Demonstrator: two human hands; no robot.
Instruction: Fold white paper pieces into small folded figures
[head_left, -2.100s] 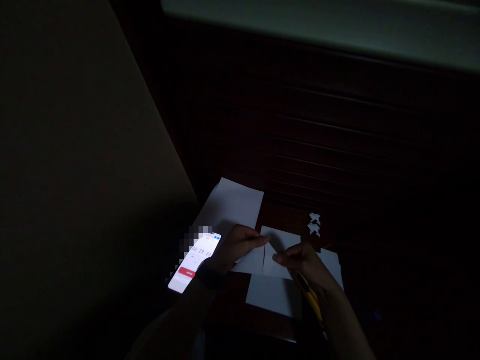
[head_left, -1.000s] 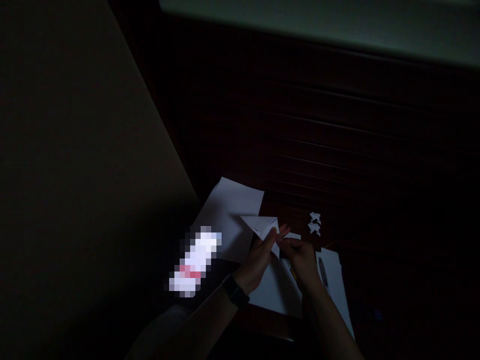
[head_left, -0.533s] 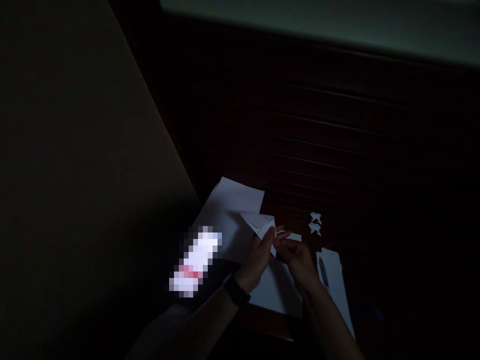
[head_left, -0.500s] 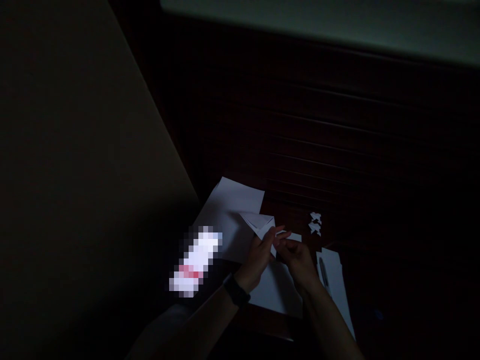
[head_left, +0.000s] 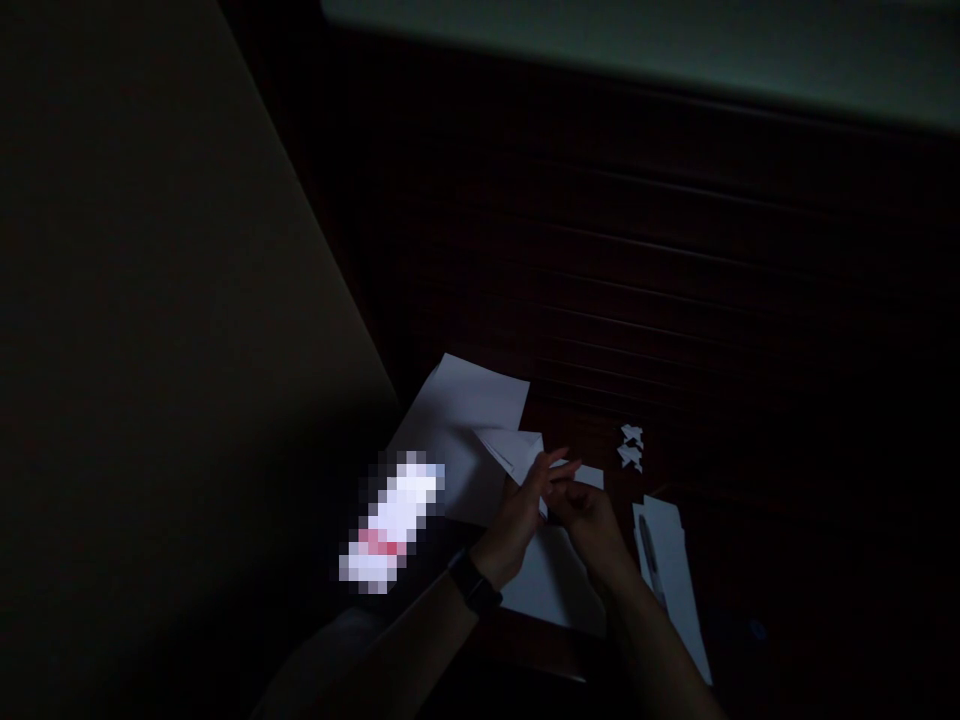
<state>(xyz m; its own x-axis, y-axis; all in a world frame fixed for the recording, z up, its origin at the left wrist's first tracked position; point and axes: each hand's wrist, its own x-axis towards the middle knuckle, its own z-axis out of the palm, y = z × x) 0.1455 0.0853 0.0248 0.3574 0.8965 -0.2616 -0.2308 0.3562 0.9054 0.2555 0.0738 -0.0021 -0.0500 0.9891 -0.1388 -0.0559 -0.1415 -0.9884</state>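
Note:
A folded sheet of white paper (head_left: 514, 450) is held up over the table, its pointed corner toward the left. My left hand (head_left: 519, 515), with a dark watch (head_left: 474, 582) on the wrist, grips it from below, some fingers stretched out to the right. My right hand (head_left: 589, 515) is closed at the paper's lower right edge, thumb and fingers pinched together; the pinched part is mostly hidden in the dim light. Beneath the hands lies a white sheet (head_left: 551, 580), and farther left a larger white sheet (head_left: 465, 400).
Two small folded paper shapes (head_left: 631, 447) lie at the back right. A pen (head_left: 651, 555) rests on white papers (head_left: 679, 575) to the right. A bright, pixelated object (head_left: 394, 520) is at the left. Dark slatted panelling (head_left: 637, 250) stands behind the table.
The folded paper has tilted slightly, and its tip has shifted a little left. Both hands have turned slightly and stay close together at its lower edge.

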